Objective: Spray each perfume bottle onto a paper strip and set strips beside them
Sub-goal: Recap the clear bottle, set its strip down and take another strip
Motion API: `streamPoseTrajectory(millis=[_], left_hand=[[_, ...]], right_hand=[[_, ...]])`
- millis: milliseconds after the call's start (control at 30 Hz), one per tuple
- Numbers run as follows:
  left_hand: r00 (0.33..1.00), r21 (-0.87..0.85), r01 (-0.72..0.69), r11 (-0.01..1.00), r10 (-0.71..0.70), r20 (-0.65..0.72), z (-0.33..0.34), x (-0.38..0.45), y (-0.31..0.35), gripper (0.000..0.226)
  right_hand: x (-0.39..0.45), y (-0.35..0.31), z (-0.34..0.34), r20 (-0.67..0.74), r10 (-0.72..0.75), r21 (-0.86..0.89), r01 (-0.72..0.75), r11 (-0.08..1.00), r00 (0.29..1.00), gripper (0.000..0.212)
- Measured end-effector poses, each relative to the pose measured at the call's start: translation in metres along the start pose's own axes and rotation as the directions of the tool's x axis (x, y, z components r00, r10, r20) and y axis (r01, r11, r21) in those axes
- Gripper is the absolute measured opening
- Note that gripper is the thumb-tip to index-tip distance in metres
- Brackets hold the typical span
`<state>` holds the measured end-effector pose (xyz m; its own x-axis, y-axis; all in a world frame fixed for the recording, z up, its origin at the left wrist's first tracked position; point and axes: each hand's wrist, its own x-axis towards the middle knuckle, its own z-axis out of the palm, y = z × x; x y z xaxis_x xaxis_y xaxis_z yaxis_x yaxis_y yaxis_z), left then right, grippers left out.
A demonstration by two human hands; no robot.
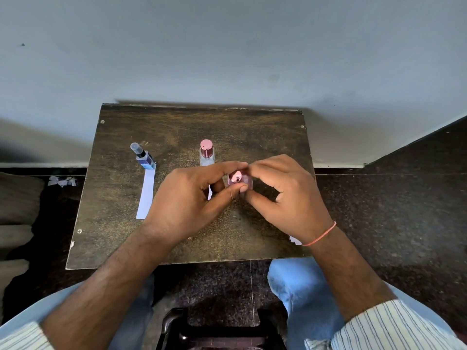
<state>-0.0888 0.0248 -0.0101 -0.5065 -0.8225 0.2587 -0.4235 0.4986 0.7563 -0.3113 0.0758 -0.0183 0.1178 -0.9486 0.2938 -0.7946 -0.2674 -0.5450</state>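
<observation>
A small pink perfume bottle [239, 180] with a shiny pink cap is held over the middle of the wooden table [177, 127]. My left hand [187, 198] pinches it between thumb and index finger. My right hand [285, 195] grips it from the right, fingertips at the cap. A blue bottle [144, 157] with a clear cap stands at the left with a white paper strip [146, 195] lying in front of it. A clear bottle with a pink cap [207, 152] stands behind my hands; a sliver of another strip [209, 194] shows under my left hand.
A bit of white paper [294, 240] peeks out beside my right wrist near the table's front right. Torn paper scraps [62, 181] lie on the dark floor to the left. A wall runs close behind the table. My knees sit below the front edge.
</observation>
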Motion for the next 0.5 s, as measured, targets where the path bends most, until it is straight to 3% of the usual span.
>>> streamPoseTrajectory(millis=[333,400,500], left_hand=[[0.998,-0.114,-0.005,0.993,-0.002,-0.068,-0.008,-0.001,-0.001,0.032],[0.999,-0.087,-0.030,0.996,0.029,-0.012,-0.009,0.000,-0.002,0.033],[0.979,-0.046,-0.040,0.998,0.048,0.199,-0.005,-0.003,-0.011,0.034]], right_hand=[[0.003,0.002,0.000,-0.066,0.072,0.019,-0.071,0.997,0.995,0.033],[0.005,0.007,-0.002,-0.114,0.134,0.074,-0.126,0.989,0.984,0.033],[0.006,0.012,-0.004,-0.176,0.270,0.199,-0.235,0.951,0.947,0.032]])
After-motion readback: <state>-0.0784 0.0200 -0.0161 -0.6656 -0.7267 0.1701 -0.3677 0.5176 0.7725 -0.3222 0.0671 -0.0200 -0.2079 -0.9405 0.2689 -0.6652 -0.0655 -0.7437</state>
